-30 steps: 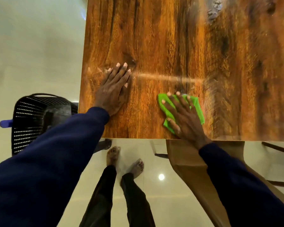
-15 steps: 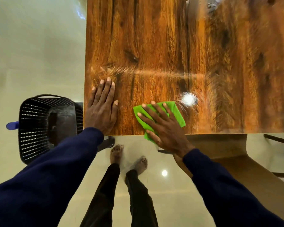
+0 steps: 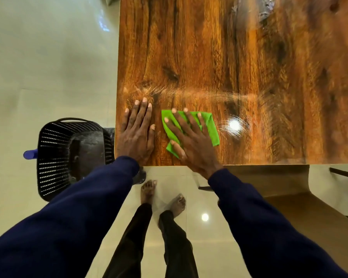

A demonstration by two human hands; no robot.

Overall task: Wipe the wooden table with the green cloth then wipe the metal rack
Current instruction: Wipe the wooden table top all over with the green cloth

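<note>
While the right hand pressed flat on the folded green cloth, the left hand lay spread on the glossy wood-grain table beside it.

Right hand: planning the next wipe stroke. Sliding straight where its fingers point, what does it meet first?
Apparently nothing: ahead of the right hand and its green cloth lies only bare glossy wooden table.
</note>
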